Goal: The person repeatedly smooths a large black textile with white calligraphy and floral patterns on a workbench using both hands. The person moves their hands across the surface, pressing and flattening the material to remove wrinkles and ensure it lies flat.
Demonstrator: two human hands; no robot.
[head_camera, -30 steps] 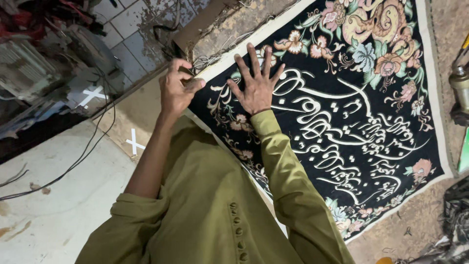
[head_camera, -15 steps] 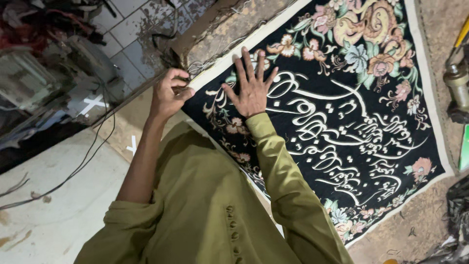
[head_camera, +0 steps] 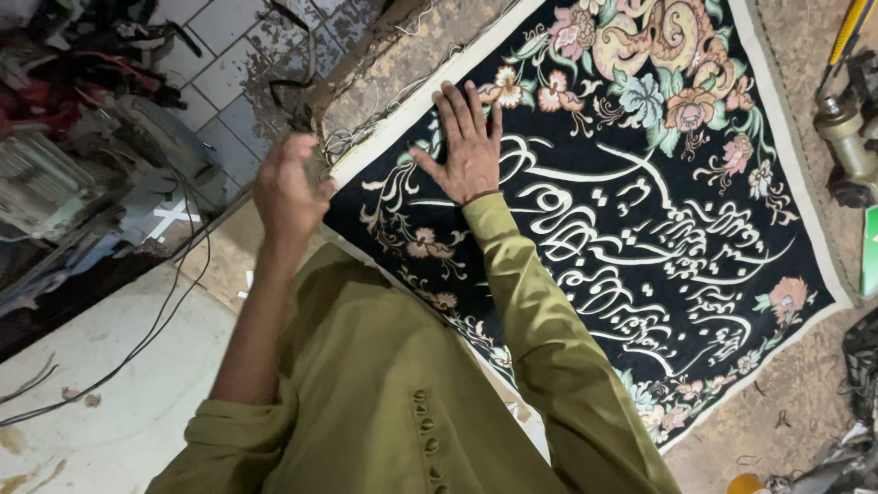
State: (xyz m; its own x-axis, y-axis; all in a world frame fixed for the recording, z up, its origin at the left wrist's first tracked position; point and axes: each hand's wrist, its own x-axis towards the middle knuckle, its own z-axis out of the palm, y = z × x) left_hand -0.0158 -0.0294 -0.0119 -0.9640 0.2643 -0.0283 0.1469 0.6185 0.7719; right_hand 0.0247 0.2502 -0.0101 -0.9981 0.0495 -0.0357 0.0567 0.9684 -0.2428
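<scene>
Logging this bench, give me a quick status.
Right hand flat on black floral rug. Left hand raised, blurred, off its corner. Loose threads at the edge.

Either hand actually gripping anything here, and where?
Nothing gripped. Right hand lies flat, fingers spread, on the black floral rug near its white edge. Left hand hovers blurred beside that edge, holding nothing visible.

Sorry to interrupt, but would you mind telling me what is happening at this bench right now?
A person in an olive-green shirt leans over a black woven rug with white script and coloured flowers, spread on a worn work surface. The right hand lies flat, fingers spread, on the rug near its corner. The left hand is raised just off the rug's white edge, blurred, near loose fringe threads; whether it holds anything is unclear. Metal tools sit beside the rug.
</scene>
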